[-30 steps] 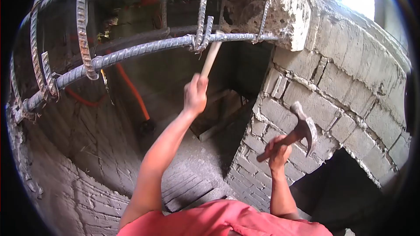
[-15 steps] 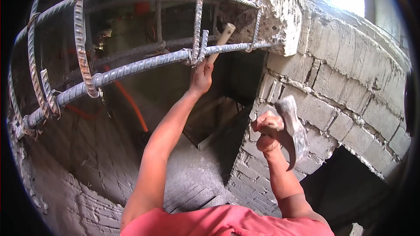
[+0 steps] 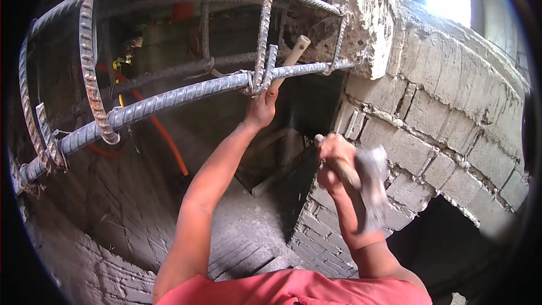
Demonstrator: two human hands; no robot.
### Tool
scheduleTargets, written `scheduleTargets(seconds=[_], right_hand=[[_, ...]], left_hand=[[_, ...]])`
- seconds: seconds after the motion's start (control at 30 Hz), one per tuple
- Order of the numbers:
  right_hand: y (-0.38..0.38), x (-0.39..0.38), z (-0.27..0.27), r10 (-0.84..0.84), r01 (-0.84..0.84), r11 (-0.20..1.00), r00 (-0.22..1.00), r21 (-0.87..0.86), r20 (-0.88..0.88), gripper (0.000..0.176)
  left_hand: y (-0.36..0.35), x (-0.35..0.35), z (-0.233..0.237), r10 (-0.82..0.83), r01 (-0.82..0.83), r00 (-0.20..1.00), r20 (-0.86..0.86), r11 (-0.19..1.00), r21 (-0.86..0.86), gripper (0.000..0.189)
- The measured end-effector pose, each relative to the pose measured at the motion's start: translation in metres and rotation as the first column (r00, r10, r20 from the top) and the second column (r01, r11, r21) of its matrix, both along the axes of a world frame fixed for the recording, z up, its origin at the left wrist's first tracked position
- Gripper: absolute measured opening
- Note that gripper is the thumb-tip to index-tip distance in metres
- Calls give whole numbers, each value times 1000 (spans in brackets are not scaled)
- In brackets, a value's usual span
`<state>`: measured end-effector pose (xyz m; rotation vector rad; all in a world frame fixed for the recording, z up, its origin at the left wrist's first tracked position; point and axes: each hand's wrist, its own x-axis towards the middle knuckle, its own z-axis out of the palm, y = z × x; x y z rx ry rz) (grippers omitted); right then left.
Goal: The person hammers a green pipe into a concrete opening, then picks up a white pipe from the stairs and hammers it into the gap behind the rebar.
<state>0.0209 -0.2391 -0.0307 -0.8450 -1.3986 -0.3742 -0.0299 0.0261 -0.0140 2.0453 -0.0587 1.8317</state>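
My left hand [image 3: 261, 107] is closed around a pale rod [image 3: 295, 52] that slants up behind the lower steel rebar [image 3: 209, 83], close to where a vertical bar [image 3: 264, 28] is tied on. The rod's upper end shows near the broken concrete [image 3: 367, 22]; its lower end is hidden by the hand. Right of centre, my right hand [image 3: 337, 155] grips the handle of a hammer [image 3: 372, 186], whose grey metal head is motion-blurred and hangs beside the wrist, apart from the rod.
A block wall [image 3: 440, 118] with a dark opening [image 3: 446, 237] fills the right side. Bent rebar rings [image 3: 90, 51] stand at the left. An orange hose [image 3: 169, 141] hangs behind the bars. Below lies a dusty floor [image 3: 243, 226].
My right hand and the hammer have shifted slightly left and down, with the handle now more visible. My left hand stays closed on the rod, and the view has shifted a little.
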Motion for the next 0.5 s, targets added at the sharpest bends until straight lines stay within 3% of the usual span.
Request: scheduleTargets(seconds=[0.03, 0.07, 0.1, 0.17, 0.23, 0.27, 0.3, 0.37, 0.43, 0.47, 0.5], right_hand=[[-1, 1, 1, 73, -120, 980, 959, -159, -273, 14], [21, 15, -3, -125, 121, 989, 991, -80, -46, 14], [49, 29, -1, -336, 332, 942, 928, 53, 162, 18], [55, 18, 34, -293, 257, 929, 950, -265, -108, 32], [52, 27, 31, -177, 170, 984, 960, -49, -219, 41], [35, 4, 44, -13, 23, 999, 925, 23, -380, 43], [31, -1, 45, 98, -36, 983, 932, 180, -350, 49], [23, -9, 54, 151, -112, 892, 987, 439, -55, 55], [24, -8, 52, 139, -186, 823, 982, 537, 128, 54], [25, -3, 47, 144, -194, 854, 980, 483, 139, 56], [22, 10, 44, -44, -33, 937, 977, 347, 211, 48]], left_hand=[[-2, -3, 3, -21, 21, 1000, -13, 1000, -4, 56], [-5, -7, 5, -43, 43, 999, -26, 999, -10, 56], [-5, -9, 6, -43, 43, 999, -24, 999, -12, 56], [-8, -14, 10, 31, -31, 1000, -3, 998, 63, 53], [-14, -20, 11, 52, -51, 999, -5, 996, 71, 52], [-18, -24, 15, 76, -76, 997, 0, 994, 79, 51], [-23, -30, 18, 87, -87, 996, 1, 993, 76, 51], [-31, -42, 21, 73, -71, 991, -116, 997, 27, 43], [-37, -49, 25, 31, -31, 988, -152, 1000, 3, 43], [-42, -52, 28, 36, -39, 988, -153, 999, -15, 43], [-48, -56, 32, 41, -47, 987, -153, 998, -34, 44]])
